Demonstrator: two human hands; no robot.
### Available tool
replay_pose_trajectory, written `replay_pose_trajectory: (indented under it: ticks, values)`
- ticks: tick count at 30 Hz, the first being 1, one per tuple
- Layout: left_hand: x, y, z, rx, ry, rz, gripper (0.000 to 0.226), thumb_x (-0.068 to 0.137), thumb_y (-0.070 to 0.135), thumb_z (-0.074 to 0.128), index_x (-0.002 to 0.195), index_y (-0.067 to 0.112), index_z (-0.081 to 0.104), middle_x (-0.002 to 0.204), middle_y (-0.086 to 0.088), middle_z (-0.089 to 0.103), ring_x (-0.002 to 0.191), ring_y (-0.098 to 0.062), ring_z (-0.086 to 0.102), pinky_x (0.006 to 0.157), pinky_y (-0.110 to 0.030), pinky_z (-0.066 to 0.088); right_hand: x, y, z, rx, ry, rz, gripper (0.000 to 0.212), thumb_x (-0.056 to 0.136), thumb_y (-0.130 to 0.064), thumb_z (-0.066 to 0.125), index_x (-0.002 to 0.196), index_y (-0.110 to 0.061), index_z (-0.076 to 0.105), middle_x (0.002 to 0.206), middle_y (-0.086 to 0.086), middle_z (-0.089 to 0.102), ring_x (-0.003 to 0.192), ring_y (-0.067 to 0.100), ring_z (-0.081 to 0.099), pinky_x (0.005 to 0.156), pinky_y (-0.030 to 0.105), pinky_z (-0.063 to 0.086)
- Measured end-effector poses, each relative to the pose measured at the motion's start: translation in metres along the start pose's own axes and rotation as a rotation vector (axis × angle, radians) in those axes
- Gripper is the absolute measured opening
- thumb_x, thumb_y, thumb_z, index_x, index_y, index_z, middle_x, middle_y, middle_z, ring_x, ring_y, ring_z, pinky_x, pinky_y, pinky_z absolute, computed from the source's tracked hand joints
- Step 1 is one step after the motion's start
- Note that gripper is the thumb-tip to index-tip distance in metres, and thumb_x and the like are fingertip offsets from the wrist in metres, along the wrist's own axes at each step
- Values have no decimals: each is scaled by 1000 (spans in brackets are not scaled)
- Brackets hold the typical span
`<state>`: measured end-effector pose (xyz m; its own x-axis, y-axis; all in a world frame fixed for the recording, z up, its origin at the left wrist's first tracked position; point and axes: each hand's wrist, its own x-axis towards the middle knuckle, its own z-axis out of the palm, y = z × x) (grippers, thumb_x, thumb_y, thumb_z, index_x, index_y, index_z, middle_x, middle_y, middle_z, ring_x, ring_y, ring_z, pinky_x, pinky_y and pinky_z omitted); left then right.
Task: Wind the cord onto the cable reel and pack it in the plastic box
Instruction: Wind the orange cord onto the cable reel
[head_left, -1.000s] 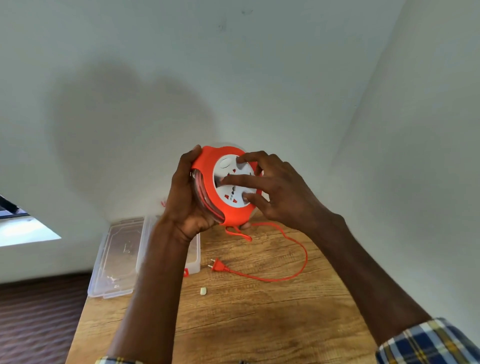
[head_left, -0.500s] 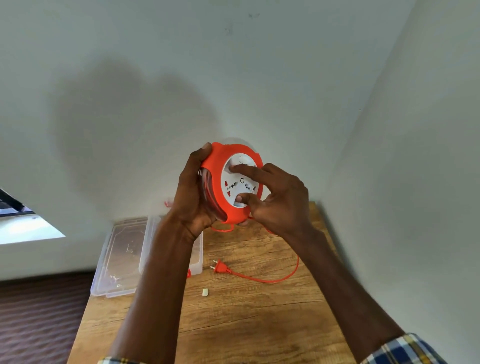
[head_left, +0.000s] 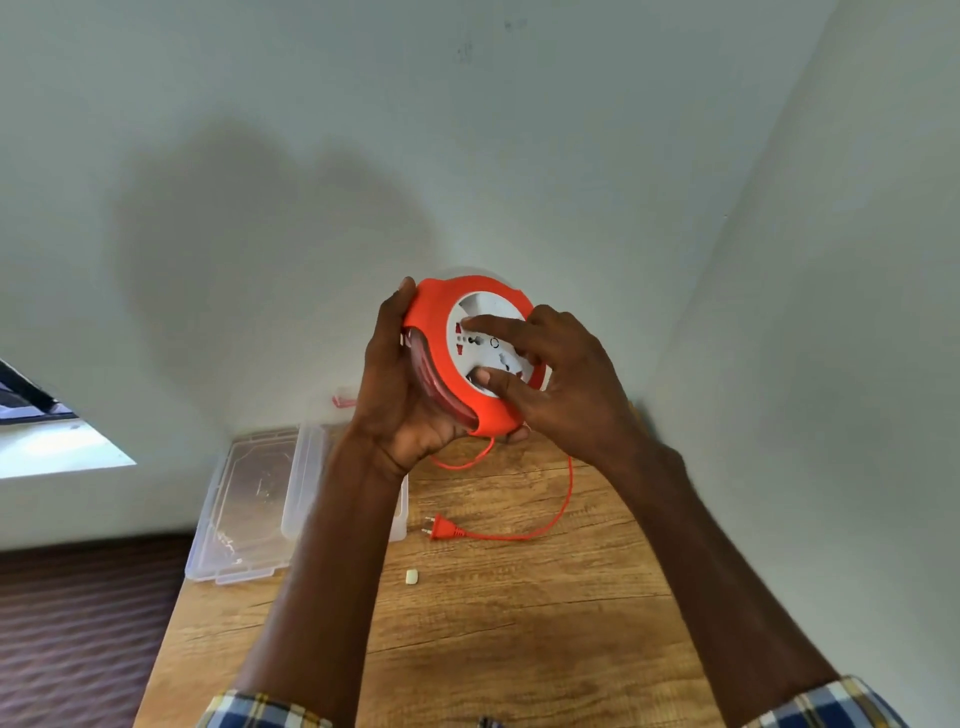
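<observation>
Fingers (head_left: 498, 332) of the right hand (head_left: 566, 384) press the round, smooth white socket face; the left hand (head_left: 400, 395) clamps the orange plastic cable reel (head_left: 441, 332).

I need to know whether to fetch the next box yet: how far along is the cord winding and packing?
Partly wound: red turns show inside the reel. In hand: the left hand grips the reel, the right hand has fingers on its white face. Left: a loop of cord and the plug lie on the table; the box sits open, its lid beside it, nothing packed.
</observation>
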<state>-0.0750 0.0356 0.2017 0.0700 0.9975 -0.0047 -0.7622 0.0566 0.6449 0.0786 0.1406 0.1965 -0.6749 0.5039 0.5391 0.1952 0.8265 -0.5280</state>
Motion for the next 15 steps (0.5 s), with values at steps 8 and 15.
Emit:
replay_pose_trajectory:
  ticks: [8, 15]
  values:
    - [-3, 27, 6, 108, -21, -61, 85, 101, 76, 31, 155, 15, 51, 157, -21, 51, 138, -47, 50, 103, -68, 47, 5, 6, -28, -200, -91, -296, 41, 93, -27, 75, 131, -39, 68, 113, 0, 56, 108, 22, 49, 87, 39, 47]
    - [10, 49, 21, 286, 1, -211, 82, 100, 76, 37, 155, 17, 51, 159, -20, 49, 139, -46, 48, 113, -69, 37, 19, 14, -50, -330, -148, -473, 44, 93, -23, 72, 133, -42, 66, 139, 8, 52, 122, 31, 51, 92, 43, 48]
